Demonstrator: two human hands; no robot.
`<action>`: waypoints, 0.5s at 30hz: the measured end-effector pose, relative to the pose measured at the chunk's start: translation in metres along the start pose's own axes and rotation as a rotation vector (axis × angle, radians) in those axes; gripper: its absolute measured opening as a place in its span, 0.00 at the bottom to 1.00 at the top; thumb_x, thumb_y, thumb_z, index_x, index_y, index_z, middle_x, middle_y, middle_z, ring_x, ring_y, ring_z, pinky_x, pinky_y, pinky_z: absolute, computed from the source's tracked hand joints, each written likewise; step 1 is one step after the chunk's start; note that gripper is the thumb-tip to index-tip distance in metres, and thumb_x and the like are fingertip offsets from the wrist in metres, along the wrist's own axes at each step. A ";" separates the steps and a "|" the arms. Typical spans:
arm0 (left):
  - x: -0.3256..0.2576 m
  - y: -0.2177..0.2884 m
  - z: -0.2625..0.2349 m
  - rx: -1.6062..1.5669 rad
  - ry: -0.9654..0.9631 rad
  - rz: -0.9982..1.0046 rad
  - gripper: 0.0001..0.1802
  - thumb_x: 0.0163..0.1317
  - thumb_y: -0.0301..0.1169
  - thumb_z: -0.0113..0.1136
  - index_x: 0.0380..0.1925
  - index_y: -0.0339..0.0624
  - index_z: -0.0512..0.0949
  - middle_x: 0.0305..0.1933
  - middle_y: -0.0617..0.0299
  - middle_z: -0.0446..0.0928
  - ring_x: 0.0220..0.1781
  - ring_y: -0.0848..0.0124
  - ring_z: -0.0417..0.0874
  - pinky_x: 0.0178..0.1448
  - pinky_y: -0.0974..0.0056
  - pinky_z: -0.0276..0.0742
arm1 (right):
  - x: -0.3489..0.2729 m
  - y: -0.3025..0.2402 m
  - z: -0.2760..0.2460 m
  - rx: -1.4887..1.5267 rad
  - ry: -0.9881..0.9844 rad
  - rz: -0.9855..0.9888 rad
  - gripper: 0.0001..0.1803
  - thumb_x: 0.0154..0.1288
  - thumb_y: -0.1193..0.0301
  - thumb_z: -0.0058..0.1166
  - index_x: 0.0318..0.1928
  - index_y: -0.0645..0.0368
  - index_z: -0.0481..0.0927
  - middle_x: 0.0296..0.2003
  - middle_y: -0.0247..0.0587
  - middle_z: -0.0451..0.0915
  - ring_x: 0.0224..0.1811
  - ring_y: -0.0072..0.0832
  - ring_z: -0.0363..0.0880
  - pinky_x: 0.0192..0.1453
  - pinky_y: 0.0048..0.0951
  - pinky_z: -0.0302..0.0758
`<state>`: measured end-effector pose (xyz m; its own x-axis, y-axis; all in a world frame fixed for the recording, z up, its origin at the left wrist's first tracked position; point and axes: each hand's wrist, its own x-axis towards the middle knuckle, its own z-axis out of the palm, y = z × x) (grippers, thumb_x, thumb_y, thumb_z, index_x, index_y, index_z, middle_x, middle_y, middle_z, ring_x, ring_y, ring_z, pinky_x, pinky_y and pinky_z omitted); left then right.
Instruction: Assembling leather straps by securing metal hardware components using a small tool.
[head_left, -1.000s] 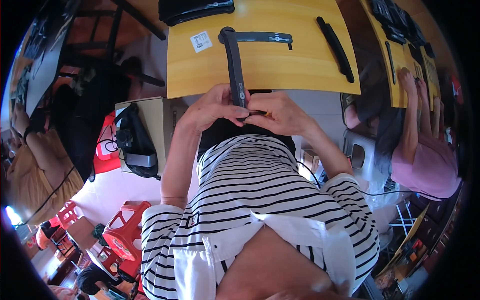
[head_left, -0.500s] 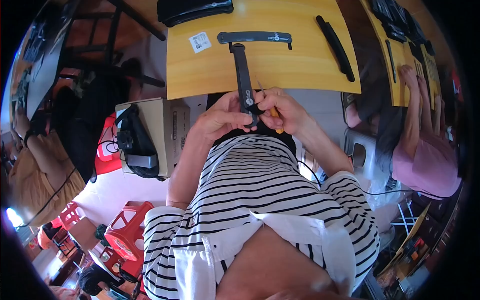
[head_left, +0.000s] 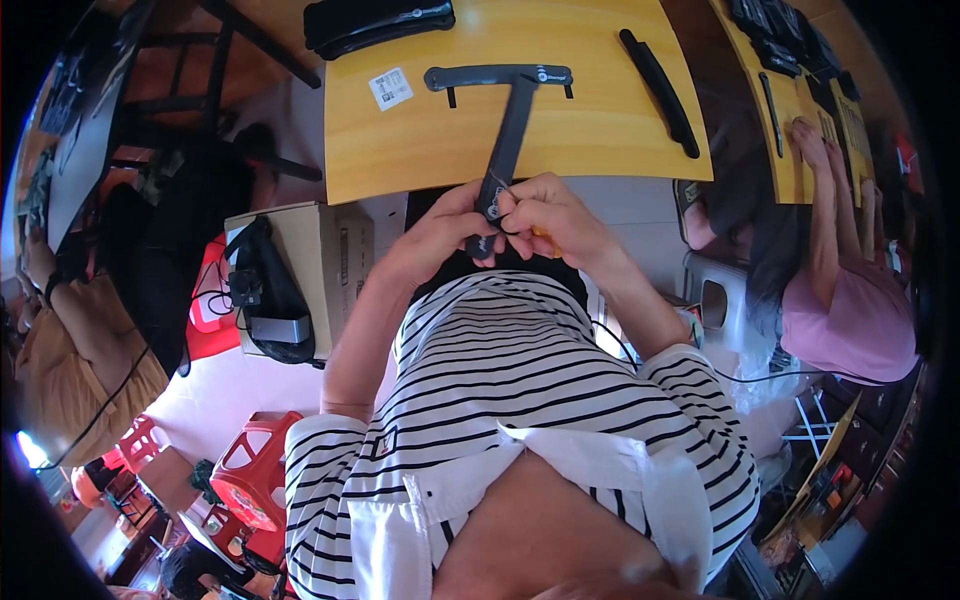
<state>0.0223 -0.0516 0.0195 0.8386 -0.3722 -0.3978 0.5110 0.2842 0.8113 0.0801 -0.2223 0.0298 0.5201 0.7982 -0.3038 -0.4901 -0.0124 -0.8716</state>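
Note:
A long dark strap [head_left: 512, 130] with a rounded end and white print hangs in front of my body, its far end reaching over the table. My left hand [head_left: 440, 232] is closed around the near part, thumb on top. My right hand [head_left: 560, 222] pinches a slim tool with an orange handle [head_left: 543, 243], mostly hidden by the fingers. Its thin metal tip crosses the strap near my fingertips. A similar dark strap [head_left: 480, 76] lies crosswise on the table, with two short black tabs at its near edge.
On the yellow table [head_left: 400, 150] are a white label [head_left: 390, 89], a black strap [head_left: 660, 92] at the right and a stack of dark straps [head_left: 380, 25] at the back. A cardboard box [head_left: 325, 270] stands left. Co-workers sit at tables on both sides.
The far end of the held strap has swung right. My right hand has tilted the tool, so its tip now crosses the strap instead of standing beside it.

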 end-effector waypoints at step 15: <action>-0.025 0.008 0.000 0.077 -0.295 -0.077 0.09 0.58 0.29 0.44 0.38 0.39 0.66 0.15 0.65 0.67 0.13 0.79 0.66 0.18 0.75 0.61 | -0.004 -0.053 -0.111 1.227 0.132 -0.304 0.13 0.61 0.70 0.43 0.19 0.52 0.63 0.13 0.26 0.57 0.09 0.15 0.53 0.12 0.17 0.54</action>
<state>0.0055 -0.0402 0.0358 0.7012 -0.6336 -0.3268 0.5452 0.1813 0.8184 0.1816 -0.2915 0.0341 0.7557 0.6043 -0.2525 -0.6260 0.7798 -0.0071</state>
